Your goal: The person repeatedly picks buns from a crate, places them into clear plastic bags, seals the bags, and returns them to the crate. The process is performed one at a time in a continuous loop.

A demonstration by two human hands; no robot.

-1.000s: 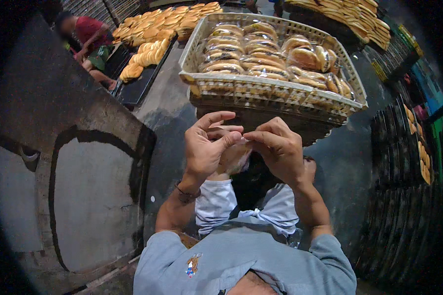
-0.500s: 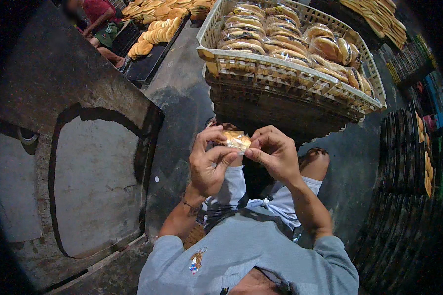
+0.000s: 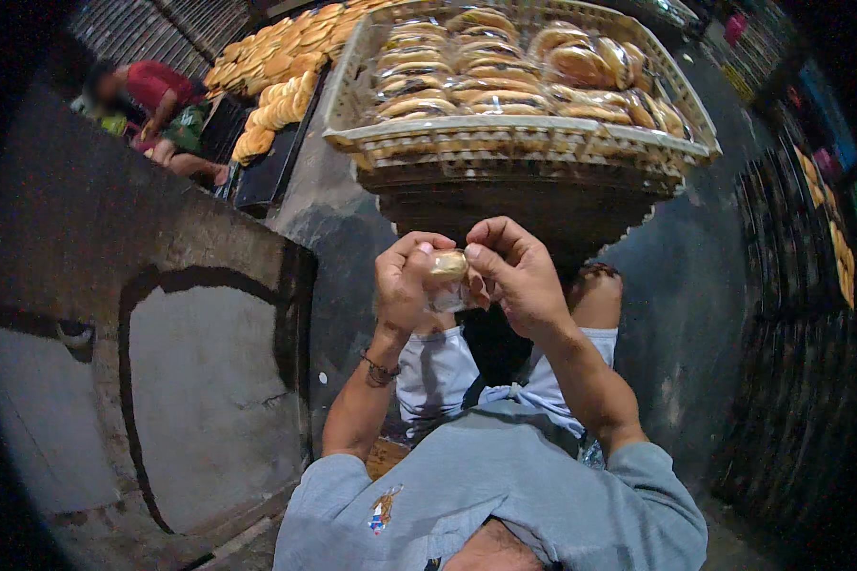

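In front of my lap, both hands hold a small clear plastic bag with a golden bun (image 3: 447, 266) inside. My left hand (image 3: 405, 283) grips the bag's left side, its fingers bent and the thumb pressed against it. The fingers and thumb of my right hand (image 3: 521, 283) pinch the upper right edge of the plastic. The lower part of the bag (image 3: 446, 300) hangs crinkled and see-through between the hands. Just beyond my hands stands a cream plastic crate (image 3: 409, 136), filled with rows of bagged filled breads (image 3: 500, 71).
A low wall with a pale panel (image 3: 209, 362) stands at my left. Stacked black trays (image 3: 767, 257) rise at the right, some bearing breads (image 3: 840, 262). At the far left, a person in a red shirt (image 3: 159, 86) sits beside flat breads (image 3: 295, 48) and a dark tray (image 3: 257, 188).
The bag has turned between my hands, and its lower part now hangs down. My right hand has risen to its upper edge. The view has shifted, showing more of the seated person.
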